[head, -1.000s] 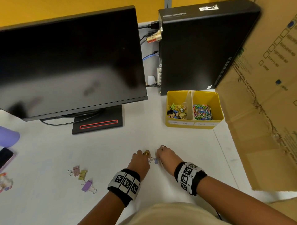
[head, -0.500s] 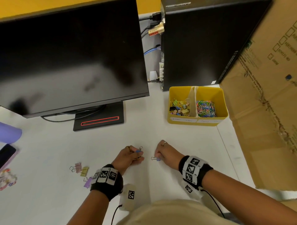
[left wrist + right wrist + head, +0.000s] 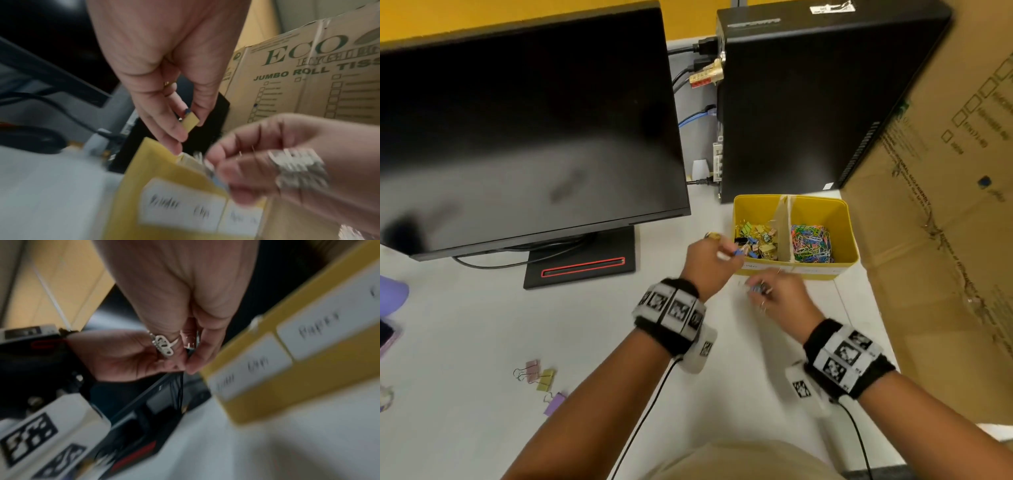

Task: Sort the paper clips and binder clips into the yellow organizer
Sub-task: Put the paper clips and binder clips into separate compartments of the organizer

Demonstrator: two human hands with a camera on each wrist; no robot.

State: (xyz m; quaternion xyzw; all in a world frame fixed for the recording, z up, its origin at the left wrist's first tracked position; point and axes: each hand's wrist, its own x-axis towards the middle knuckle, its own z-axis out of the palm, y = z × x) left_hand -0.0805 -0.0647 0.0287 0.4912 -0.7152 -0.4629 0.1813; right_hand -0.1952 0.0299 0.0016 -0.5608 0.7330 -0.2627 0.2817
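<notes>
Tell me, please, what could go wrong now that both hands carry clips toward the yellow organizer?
The left hand pinches a blue binder clip only at the fingertips near the yellow organizer's left rim; it might slip and fall outside. The right hand holds its blue clip short of the front wall, so an early release would likely miss. Three binder clips lie far left and could be overlooked.

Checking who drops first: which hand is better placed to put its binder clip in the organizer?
Left. The left hand holds its clip at the yellow organizer rim; the right hand is short of the front wall.
</notes>
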